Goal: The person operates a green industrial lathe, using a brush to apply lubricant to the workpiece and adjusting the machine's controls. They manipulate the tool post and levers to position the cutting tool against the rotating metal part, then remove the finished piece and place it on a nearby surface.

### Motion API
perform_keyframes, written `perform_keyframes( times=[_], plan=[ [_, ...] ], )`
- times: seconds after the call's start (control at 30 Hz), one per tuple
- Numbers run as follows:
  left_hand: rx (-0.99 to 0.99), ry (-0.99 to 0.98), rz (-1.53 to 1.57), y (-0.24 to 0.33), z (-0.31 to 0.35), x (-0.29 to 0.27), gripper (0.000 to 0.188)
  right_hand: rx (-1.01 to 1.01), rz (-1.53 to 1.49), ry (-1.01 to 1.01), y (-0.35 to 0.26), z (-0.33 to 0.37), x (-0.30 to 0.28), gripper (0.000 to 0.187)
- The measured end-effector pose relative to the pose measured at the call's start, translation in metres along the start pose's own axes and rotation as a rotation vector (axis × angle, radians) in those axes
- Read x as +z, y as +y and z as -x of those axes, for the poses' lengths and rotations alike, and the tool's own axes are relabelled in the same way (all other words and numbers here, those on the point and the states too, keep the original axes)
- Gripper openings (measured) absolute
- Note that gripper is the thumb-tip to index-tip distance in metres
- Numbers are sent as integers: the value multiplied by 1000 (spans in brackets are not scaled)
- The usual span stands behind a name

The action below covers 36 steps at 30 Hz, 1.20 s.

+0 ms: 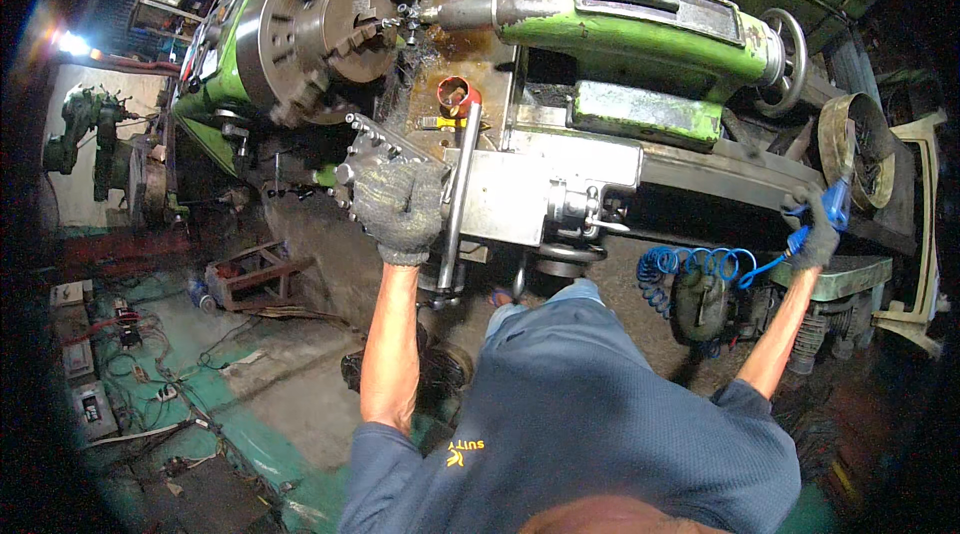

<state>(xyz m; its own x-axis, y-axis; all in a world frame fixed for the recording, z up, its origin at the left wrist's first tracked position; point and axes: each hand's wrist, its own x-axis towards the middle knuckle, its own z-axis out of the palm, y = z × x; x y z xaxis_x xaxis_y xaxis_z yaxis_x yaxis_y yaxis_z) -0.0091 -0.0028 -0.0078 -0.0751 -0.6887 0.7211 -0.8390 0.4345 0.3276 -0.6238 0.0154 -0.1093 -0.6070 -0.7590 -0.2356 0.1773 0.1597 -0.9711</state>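
My left hand (402, 212), in a grey work glove, has its fingers curled over the lathe's tool post (372, 152), partly hiding it. To its right, a long steel bar (460, 196) slants across the cross slide (510, 196). Far to the right, my gloved right hand (818, 237) grips a blue air blow gun (836, 206), its nozzle pointing up and away. A coiled blue hose (690, 256) runs to the gun. Beyond my left hand is the lathe chuck (345, 24), with a small metal piece (410, 24) between it and the tailstock (640, 29).
A red round cup (458, 96) and a yellow-handled item (440, 122) sit on the carriage. A handwheel (785, 64) ends the tailstock. A round metal pan (858, 149) stands at the far right. Cables (150, 354) and a rusty frame (262, 276) lie on the floor at left.
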Motion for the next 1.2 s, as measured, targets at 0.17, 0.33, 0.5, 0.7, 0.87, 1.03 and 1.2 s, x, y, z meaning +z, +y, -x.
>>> perform_keyframes(
  times=[0.17, 0.33, 0.5, 0.7, 0.87, 1.03, 1.2],
  plan=[
    [-35, -54, 32, 9, -9, -2, 9, -90, 572, 84, 79, -48, 14, 34],
    [-115, -56, 35, 9, -6, -2, 12, -262, 273, -87, 68, 27, 70, 34],
    [-45, -54, -37, -4, 3, -4, 14, -378, 28, -217, 15, 109, 121, 26],
    [54, -38, -148, -29, 26, 12, 6, -376, 448, -639, -19, 136, 272, 41],
    [144, -11, -192, -21, 8, 8, 10, -702, 1024, -882, -37, 123, 451, 39],
    [148, 55, -208, -21, 8, 10, 13, -745, 1163, -1011, -15, 124, 532, 33],
    [214, -6, -283, -20, 8, 2, 8, -727, 1198, -1059, -17, 132, 560, 34]
  ],
)
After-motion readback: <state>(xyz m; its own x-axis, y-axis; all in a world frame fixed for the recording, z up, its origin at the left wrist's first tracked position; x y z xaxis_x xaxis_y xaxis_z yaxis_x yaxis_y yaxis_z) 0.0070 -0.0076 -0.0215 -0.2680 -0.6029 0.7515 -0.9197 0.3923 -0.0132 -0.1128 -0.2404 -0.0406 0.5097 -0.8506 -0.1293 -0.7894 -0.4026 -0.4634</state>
